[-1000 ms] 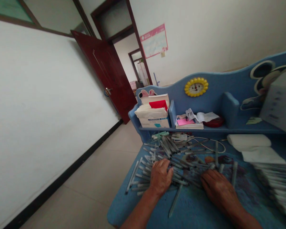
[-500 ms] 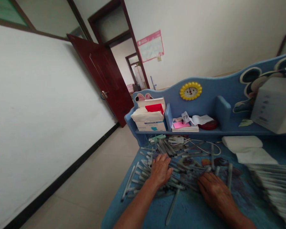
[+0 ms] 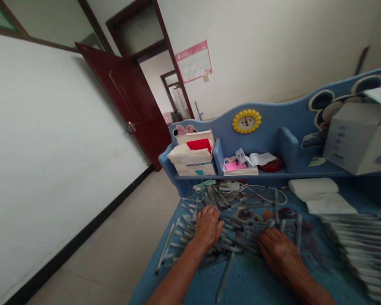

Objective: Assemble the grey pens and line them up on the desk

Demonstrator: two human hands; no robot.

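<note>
Many slim, clear-barrelled pens lie in a loose heap on the left of the blue desk. My left hand rests palm down on this heap, fingers forward and thumb apart. Its fingertips touch the pens, and what lies under the palm is hidden. To the right, my right hand is low over the desk with its fingers curled in. A pale pen end shows at its fingertips, though the grip itself is mostly hidden. One single pen lies apart between my forearms.
Many more pens lie in neat rows on the right. Behind the hands are a white cable and a white paper roll. The raised blue shelf holds a tissue-filled carton, papers and a large white box.
The view has turned slightly to the right, so the room and desk sit further left in the picture. Both hands stay at nearly the same spots among the pens.
</note>
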